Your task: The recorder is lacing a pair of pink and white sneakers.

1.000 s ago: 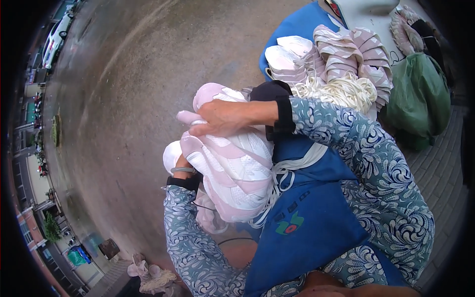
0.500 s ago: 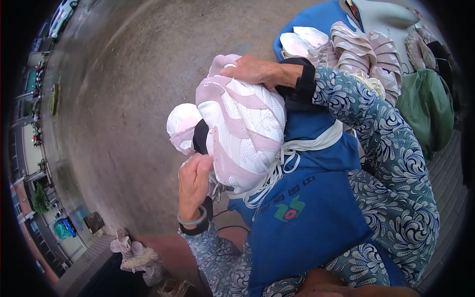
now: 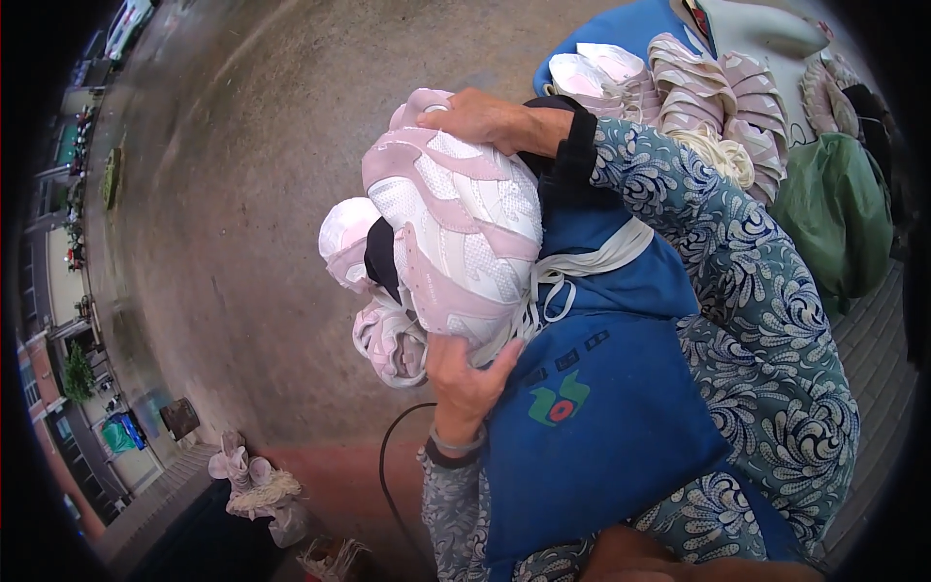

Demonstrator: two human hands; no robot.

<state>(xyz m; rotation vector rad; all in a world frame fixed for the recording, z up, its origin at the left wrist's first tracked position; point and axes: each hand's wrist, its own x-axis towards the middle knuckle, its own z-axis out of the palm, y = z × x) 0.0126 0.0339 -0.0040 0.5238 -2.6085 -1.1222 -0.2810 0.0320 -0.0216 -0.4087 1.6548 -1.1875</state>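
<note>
A pink-and-white shoe upper point(image 3: 461, 233), rounded and without a visible sole, is held up over my lap. At its far end my right hand point(image 3: 475, 121) is closed, gripping its pink edge. My left hand point(image 3: 464, 383) is at its near end, fingers tucked against the upper and partly hidden, thumb apart beside the laces. White laces point(image 3: 596, 254) lie in a bundle across my lap, with loose strands hanging by the left thumb. Beyond the held upper, to its left, another pink-and-white upper point(image 3: 349, 233) and a second one point(image 3: 390, 339) show in part.
Stacked shoe uppers point(image 3: 693, 87) and a white lace bundle point(image 3: 718, 155) sit at the far right on a blue surface. A green bag point(image 3: 834, 213) stands beside them. More uppers point(image 3: 257, 485) lie at lower left. A dark cable point(image 3: 386, 456) curves near my left forearm.
My left hand has moved right, from the upper's left edge to its near end, and its thumb has spread. The upper has shifted slightly left, and another upper beneath it has come into view.
</note>
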